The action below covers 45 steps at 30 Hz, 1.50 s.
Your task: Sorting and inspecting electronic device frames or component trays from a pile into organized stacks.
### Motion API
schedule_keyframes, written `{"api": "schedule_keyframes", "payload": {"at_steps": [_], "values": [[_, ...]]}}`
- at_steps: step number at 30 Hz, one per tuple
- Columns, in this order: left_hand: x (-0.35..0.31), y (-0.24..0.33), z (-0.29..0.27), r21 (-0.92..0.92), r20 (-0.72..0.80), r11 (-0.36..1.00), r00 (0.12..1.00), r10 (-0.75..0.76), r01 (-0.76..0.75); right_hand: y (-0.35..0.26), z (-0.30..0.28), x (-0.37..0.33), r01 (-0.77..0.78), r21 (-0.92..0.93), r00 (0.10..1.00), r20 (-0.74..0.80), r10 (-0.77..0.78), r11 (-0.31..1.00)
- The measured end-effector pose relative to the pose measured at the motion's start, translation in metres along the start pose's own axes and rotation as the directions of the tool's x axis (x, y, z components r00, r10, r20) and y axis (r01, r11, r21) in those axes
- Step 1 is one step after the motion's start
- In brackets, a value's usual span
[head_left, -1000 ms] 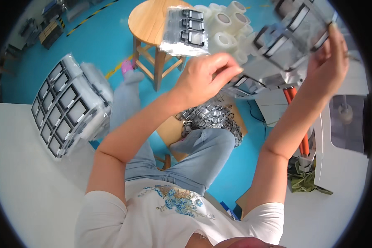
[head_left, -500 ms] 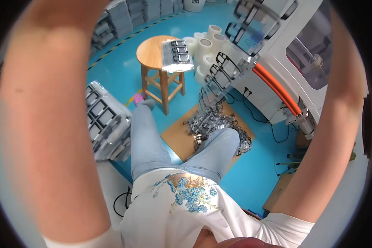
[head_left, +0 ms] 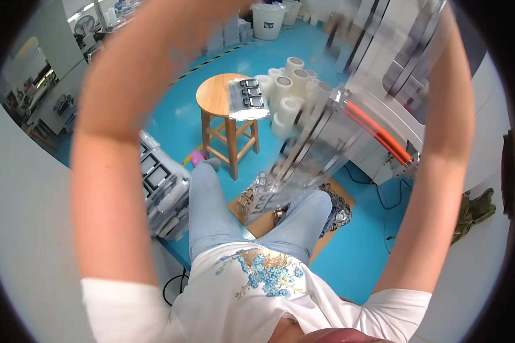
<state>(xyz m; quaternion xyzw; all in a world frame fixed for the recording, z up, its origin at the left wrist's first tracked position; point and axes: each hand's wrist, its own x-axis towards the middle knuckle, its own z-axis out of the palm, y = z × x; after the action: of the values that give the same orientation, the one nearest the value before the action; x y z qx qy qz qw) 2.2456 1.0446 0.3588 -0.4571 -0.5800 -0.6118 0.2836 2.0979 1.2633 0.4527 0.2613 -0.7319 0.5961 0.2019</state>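
Observation:
Both my arms reach up past the top of the head view. My left forearm [head_left: 166, 57] slants to the upper middle and its hand is cut off by the edge. My right arm [head_left: 426, 188] rises along the right side, its hand also out of sight. Between them hangs a long strip of clear film with dark frame outlines [head_left: 320, 151], smeared by motion. It runs from the upper right past an orange curved bar [head_left: 377, 131] down to my knees. Below lies a tangled heap of small black frames [head_left: 340, 211] on a brown cardboard sheet [head_left: 320, 251].
A round wooden stool [head_left: 212, 97] carries a clear packet of black frames [head_left: 250, 94]. White film rolls [head_left: 282, 91] stand beside it. Stacked packets of frames [head_left: 171, 197] sit by my left leg. A white machine [head_left: 360, 143] is at right, with cables on the blue floor.
My left forearm has swung inward to the upper middle. The film strip has shifted and now hangs lower, toward my knees. The view has tipped up, showing more of the room.

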Motion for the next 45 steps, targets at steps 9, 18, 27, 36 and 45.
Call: {"api": "schedule_keyframes", "payload": {"at_steps": [9, 18, 27, 36, 45], "values": [[-0.32, -0.167, -0.03, -0.235, -0.334, 0.723, 0.644, -0.688, 0.65, 0.259, 0.183, -0.122, -0.049, -0.058, 0.972, 0.227, 0.061, 0.997], [-0.419, -0.277, -0.052, -0.285, -0.621, 0.639, 0.37, -0.691, 0.715, 0.475, 0.287, -0.159, -0.467, -0.022, 0.854, 0.248, 0.457, 0.884], [-0.432, -0.301, -0.067, -0.233, -0.586, 0.527, 0.315, -0.747, 0.817, 0.493, 0.283, -0.193, -0.242, -0.269, 0.907, 0.277, 0.316, 0.932], [-0.438, -0.308, -0.081, -0.197, -0.408, 0.477, 0.37, -0.834, 0.856, 0.436, 0.249, -0.261, 0.2, -0.262, 0.838, 0.545, -0.026, 0.944], [-0.417, -0.301, -0.092, -0.222, -0.315, 0.368, 0.291, -0.903, 0.903, 0.439, 0.272, -0.26, 0.43, -0.206, 0.763, 0.604, -0.232, 0.879]]}}
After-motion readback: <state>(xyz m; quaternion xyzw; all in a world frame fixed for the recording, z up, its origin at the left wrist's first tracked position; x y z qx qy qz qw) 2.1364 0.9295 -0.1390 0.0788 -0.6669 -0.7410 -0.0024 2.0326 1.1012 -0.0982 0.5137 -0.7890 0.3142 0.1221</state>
